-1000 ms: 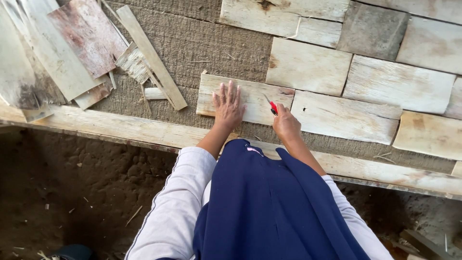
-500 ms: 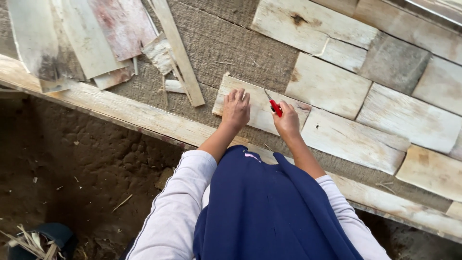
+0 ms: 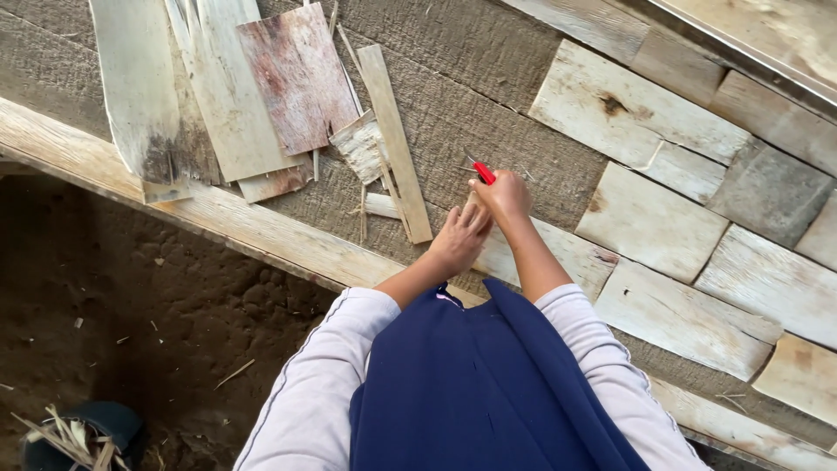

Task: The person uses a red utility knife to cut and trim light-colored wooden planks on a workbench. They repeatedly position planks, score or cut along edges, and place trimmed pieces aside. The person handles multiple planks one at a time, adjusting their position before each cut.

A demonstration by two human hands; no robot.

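Observation:
My left hand (image 3: 456, 237) lies flat, fingers spread, on a pale wood piece (image 3: 558, 253) set on the grey woven mat (image 3: 462, 122). My right hand (image 3: 501, 196) is closed around a small red-handled tool (image 3: 482, 172), its tip pointing up and left just above the piece's upper edge. The two hands touch each other. A narrow wood strip (image 3: 397, 139) lies just left of my left hand.
Several pale wood pieces (image 3: 649, 218) are fitted like tiles across the right of the mat. Loose bark sheets (image 3: 296, 78) and offcuts lie at upper left. A long wooden beam (image 3: 218, 218) edges the mat; dark soil (image 3: 157, 323) and a pot of splinters (image 3: 74, 432) sit below.
The view has shifted, so everything sits further right. My left hand slid toward the piece's left end, and my right hand with the red tool moved up beside it.

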